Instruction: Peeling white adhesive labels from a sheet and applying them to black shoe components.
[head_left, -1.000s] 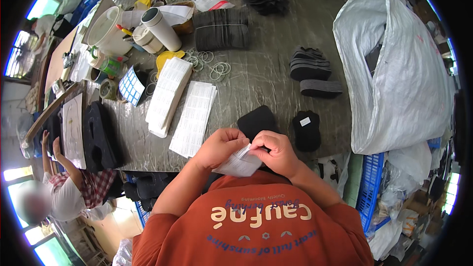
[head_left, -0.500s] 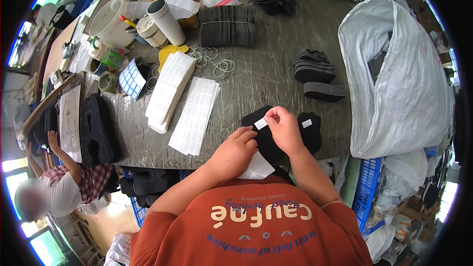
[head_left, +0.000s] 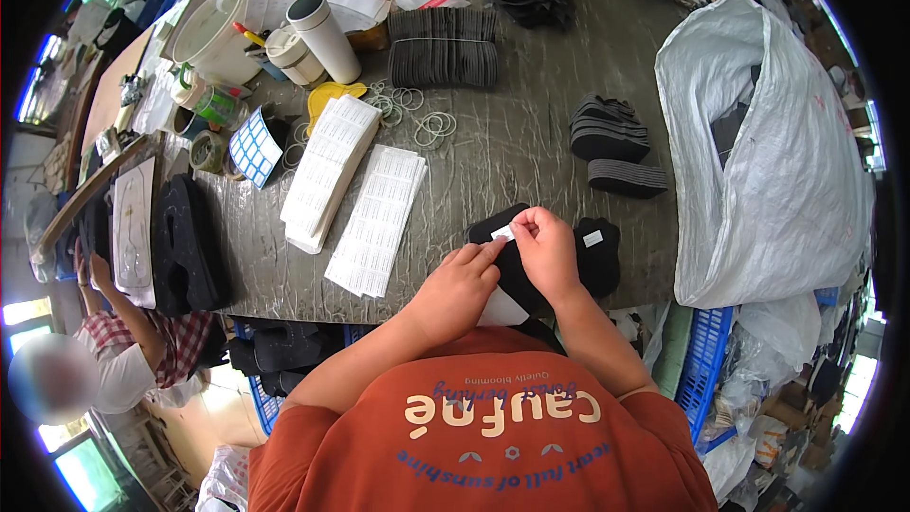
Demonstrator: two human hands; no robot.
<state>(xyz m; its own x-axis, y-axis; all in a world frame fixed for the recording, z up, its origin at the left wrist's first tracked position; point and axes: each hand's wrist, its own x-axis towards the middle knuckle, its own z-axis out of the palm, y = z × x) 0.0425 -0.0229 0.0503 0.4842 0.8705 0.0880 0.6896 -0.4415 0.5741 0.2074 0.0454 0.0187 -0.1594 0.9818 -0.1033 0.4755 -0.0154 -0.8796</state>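
Observation:
A black insole-shaped foam piece point(head_left: 515, 270) lies at the table's near edge in front of me. Its small white label point(head_left: 504, 232) sits near the upper end, between my two hands. My right hand point(head_left: 547, 251) pinches the label's right side with thumb and forefinger. With its forefinger reaching to the label's left side, my left hand point(head_left: 455, 286) keeps a white label sheet point(head_left: 504, 309) under its curled fingers; the grip itself is partly hidden. Just right of the piece lies a second black piece point(head_left: 597, 270) bearing its own white label point(head_left: 593, 239).
Printed label sheets point(head_left: 377, 218) lie left of my hands, beside a thicker stack point(head_left: 332, 171). Grey-black insole stacks point(head_left: 609, 128) stand ahead right, near a large white sack point(head_left: 777, 171). Rubber bands point(head_left: 434, 130), a white tumbler point(head_left: 324, 38) and a bucket point(head_left: 204, 28) are far left. A person point(head_left: 123, 351) works at left.
My left forefinger has moved up and right onto the label, and the label sheet shows less below that hand. The person at left has lowered their arms and shifted.

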